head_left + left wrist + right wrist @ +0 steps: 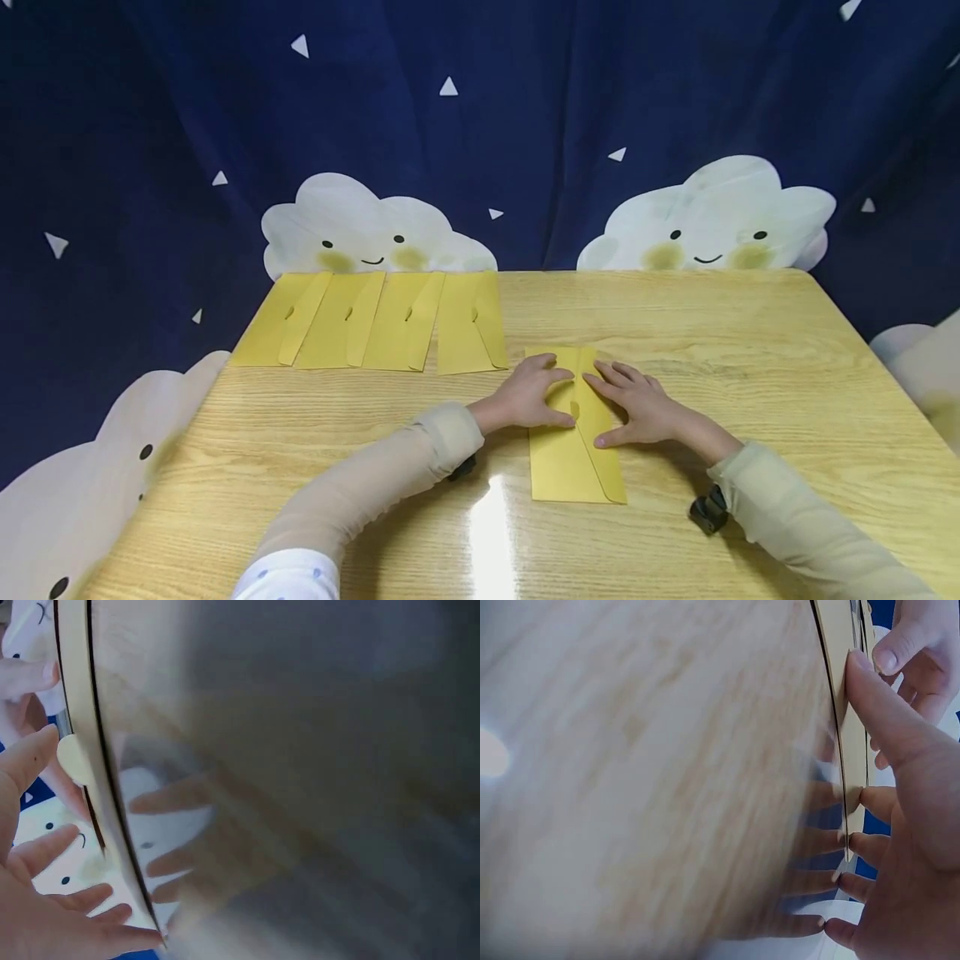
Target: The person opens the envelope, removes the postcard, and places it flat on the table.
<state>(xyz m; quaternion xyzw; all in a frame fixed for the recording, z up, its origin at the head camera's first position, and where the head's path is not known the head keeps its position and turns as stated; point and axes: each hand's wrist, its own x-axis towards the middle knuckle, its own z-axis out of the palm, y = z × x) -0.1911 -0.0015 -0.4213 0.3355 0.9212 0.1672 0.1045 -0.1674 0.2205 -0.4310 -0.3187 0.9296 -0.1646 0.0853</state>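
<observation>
A yellow paper envelope (564, 471) lies flat on the wooden table, its long side pointing away from me and a small tab (575, 409) showing at the flap's edge. Over its left half is my left hand (525, 393), thumb and fingers spread. My right hand (643, 408) rests at the right edge with its fingers apart, thumb and fingertips on the paper. Seen low in the right wrist view, the right thumb (889, 712) touches the envelope's surface (838, 645). In the left wrist view, the left fingers (46, 851) are extended beside the envelope's edge (77, 667).
Several similar yellow envelopes (459, 342) lie in a row at the table's far left, some edges overlapping. A dark blue curtain (525, 100) with white clouds hangs behind the table (720, 325). Black wrist devices (708, 510) sit under both sleeves.
</observation>
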